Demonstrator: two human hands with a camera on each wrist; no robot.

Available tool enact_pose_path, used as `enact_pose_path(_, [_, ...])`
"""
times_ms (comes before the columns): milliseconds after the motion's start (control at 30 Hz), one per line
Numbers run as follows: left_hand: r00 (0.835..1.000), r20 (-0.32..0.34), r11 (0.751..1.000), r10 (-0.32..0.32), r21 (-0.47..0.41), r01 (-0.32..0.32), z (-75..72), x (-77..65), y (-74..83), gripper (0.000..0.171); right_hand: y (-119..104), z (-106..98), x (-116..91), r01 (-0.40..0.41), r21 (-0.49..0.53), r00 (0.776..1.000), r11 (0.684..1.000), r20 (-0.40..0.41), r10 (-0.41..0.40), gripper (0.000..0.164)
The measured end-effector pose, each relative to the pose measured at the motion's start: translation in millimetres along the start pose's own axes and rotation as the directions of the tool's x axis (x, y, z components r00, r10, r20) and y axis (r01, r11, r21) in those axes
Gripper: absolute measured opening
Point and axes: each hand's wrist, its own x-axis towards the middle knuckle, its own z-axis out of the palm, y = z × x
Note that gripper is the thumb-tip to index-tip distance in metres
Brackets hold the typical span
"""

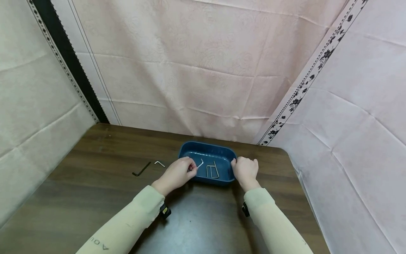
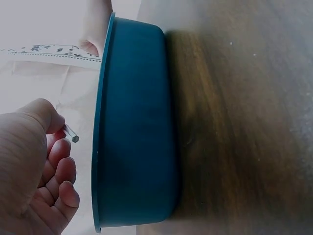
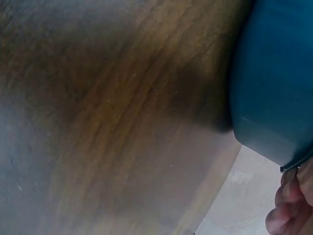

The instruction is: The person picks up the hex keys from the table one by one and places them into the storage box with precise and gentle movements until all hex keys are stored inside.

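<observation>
My left hand (image 1: 180, 174) pinches a silver hex key (image 1: 201, 163) between thumb and fingertips, over the left part of a blue tray (image 1: 212, 181). In the left wrist view, the six-sided end of the hex key (image 2: 72, 135) sticks out beyond the thumb, and the other fingers curl loosely. With my right hand (image 1: 245, 171) I grip the tray's right rim. Brassy hex keys (image 1: 216, 169) lie together inside the tray. The right wrist view catches the tray's outer wall (image 3: 274, 83) and a few fingertips (image 3: 292, 191) by its rim.
On the wooden table (image 1: 104, 197), left of the tray, lie a black hex key (image 1: 141, 169) and a small silver one (image 1: 160, 163). Pale cloth (image 1: 190, 70) hangs behind the table's far edge and along both sides.
</observation>
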Motion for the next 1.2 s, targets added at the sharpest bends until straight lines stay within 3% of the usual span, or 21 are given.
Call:
enact_pose_path(167, [1.000, 0.000, 1.000, 0.003, 0.000, -0.003, -0.1, -3.1, 0.1, 0.008, 0.0, 3.8, -1.0, 0.008, -0.018, 0.999, 1.000, -0.054, -0.008, 0.044])
enact_pose_path(333, [1.000, 0.017, 1.000, -0.005, 0.001, 0.005, 1.5, -4.0, -1.4, 0.008, 4.7, 5.3, 1.1, 0.018, 0.017, 1.000, 1.000, -0.009, -0.017, 0.042])
enact_pose_path(667, [1.000, 0.008, 1.000, 0.008, 0.016, -0.008, 3.2, -5.4, -3.7, 0.008, 30.8, -2.7, -12.0, 0.208, 0.046, 0.973, 0.977, 0.095, -0.212, 0.058])
enact_pose_path(833, [1.000, -0.003, 0.999, 0.027, 0.020, -0.027, 3.2, -4.7, -4.5, 0.009, 38.0, 2.4, -19.9, 0.287, 0.076, 0.954, 0.955, 0.072, -0.292, 0.049])
enact_pose_path(1200, [1.000, 0.003, 1.000, 0.019, 0.023, -0.019, 5.0, -6.1, -2.7, 0.010, 31.1, 9.0, -22.5, 0.328, 0.046, 0.943, 0.943, 0.042, -0.330, 0.041])
